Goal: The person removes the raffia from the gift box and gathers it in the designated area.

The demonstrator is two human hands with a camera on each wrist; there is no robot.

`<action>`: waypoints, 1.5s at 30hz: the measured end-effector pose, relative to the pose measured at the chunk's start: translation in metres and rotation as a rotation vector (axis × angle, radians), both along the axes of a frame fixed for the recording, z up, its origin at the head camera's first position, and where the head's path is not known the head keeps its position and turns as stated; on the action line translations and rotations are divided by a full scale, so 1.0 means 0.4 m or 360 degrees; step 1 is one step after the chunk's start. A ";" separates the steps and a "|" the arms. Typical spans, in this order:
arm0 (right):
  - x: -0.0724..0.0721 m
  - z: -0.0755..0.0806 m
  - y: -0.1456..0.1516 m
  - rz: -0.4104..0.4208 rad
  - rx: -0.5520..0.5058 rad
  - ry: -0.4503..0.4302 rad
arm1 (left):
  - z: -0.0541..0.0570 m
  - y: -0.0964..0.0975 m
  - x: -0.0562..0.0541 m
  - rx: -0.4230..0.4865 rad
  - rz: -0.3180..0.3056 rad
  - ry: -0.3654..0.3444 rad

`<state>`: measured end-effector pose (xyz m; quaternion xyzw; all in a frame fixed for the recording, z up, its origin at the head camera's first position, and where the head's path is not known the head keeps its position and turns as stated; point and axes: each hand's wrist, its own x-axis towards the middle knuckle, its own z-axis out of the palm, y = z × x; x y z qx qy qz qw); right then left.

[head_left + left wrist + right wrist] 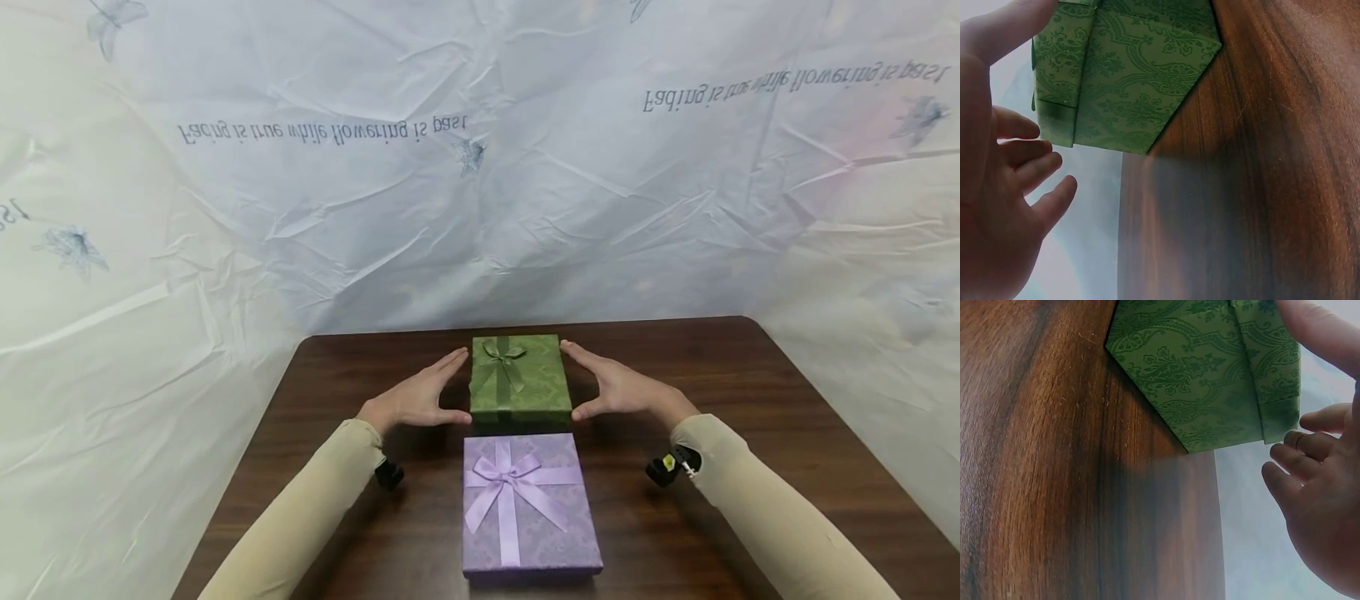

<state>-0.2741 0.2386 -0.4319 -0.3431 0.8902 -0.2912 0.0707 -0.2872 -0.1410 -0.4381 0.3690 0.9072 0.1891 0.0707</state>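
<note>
A green patterned gift box (543, 387) with a darker green ribbon bow (504, 357) sits toward the far side of the table. My left hand (416, 400) flanks its left side, thumb at the near corner and fingers toward the far corner. On the opposite side, my right hand (630, 390) mirrors this, thumb and fingers spread along the right edge. Both wrist views show the box's lid (1060, 81) close to the thumb and index finger, the other fingers extended past the far corner. The lid covers the box's upper part.
Nearer to me lies a lilac gift box (483, 537) with a light purple ribbon bow, just in front of the green one. Both stand on a dark wooden table (345, 542). Printed white sheeting (360, 225) hangs behind and at both sides.
</note>
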 end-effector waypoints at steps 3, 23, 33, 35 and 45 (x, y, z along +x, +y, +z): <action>-0.001 0.001 0.000 -0.0006 -0.0010 -0.0007 | -0.004 0.002 -0.003 0.0005 -0.0009 -0.0001; -0.011 0.003 -0.003 -0.0042 -0.0057 -0.0086 | -0.011 0.002 -0.012 0.0041 -0.0033 -0.0024; -0.019 -0.006 0.002 -0.0021 -0.0210 -0.0199 | -0.012 0.005 -0.018 0.0110 -0.0056 -0.0022; -0.020 -0.009 0.003 -0.0006 -0.0255 -0.0213 | -0.013 0.007 -0.018 0.0118 -0.0058 -0.0018; -0.024 -0.027 0.007 0.0021 -0.0377 -0.0333 | -0.017 0.012 -0.020 0.0133 -0.0042 -0.0036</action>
